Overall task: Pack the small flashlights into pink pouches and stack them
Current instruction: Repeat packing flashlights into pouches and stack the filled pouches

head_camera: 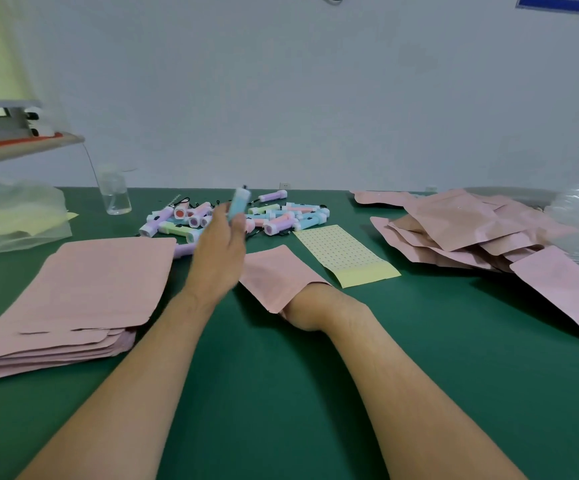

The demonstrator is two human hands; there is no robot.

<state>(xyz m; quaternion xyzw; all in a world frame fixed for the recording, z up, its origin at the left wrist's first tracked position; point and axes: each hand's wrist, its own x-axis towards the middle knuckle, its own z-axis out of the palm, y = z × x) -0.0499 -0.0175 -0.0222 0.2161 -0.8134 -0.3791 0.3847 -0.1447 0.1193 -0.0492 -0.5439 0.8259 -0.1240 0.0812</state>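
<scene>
— Nearest?
— Flat pouches [73, 299] left of the left hand [220, 251], which grips a blue flashlight [238, 203].
— The right hand [301, 306]?
— Inside a pouch [276, 275]; grip hidden. Filled pouches [471, 230] right.

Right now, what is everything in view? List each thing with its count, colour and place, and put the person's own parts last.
table: one, green, fills the foreground
flat pouches: one neat stack, pink, near left
loose pouches: one untidy heap, pink, far right
open pouch: one, pink, centre, over the right hand
flashlights: a pile, too many to count, pastel purple, pink, blue, green, far centre
held flashlight: one, light blue, in the left hand
sticker sheet: one, yellow, right of centre
bottle: one, clear, far left
plastic bag: one, clear, left edge
left hand: raised, gripping the flashlight
right hand: fingers hidden inside the pouch
</scene>
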